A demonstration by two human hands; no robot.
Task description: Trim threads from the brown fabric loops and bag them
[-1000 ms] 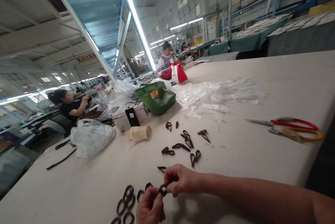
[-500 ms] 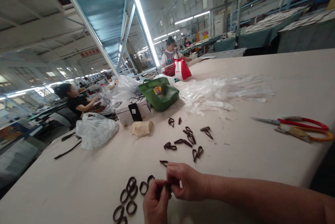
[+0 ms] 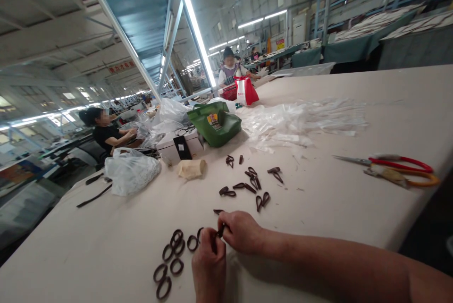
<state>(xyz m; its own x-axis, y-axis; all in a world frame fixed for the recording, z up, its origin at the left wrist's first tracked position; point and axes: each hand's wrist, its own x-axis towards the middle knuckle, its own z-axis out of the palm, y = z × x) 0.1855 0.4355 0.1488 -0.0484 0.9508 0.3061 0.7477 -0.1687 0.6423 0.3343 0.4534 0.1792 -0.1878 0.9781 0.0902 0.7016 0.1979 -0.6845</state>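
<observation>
My left hand (image 3: 209, 265) and my right hand (image 3: 240, 231) meet low over the beige table (image 3: 336, 199). Both are closed in a pinch on one small dark brown leather loop (image 3: 219, 233) held between them. Just left of my hands lies a cluster of several finished round dark loops (image 3: 173, 258). Beyond my right hand several folded, flattened dark loops (image 3: 253, 185) are scattered on the table.
Red-handled and orange-handled scissors (image 3: 396, 170) lie at the right edge. Clear plastic sleeves (image 3: 300, 121), a green bag (image 3: 214, 124), a white box (image 3: 177, 147), a tape roll (image 3: 192, 168) and a filled plastic bag (image 3: 130, 171) sit farther back. Two other people work at the far tables.
My hands have kept working the same loop, pinching it closer together. The camera has tipped slightly, so the table's contents sit a little higher in view.
</observation>
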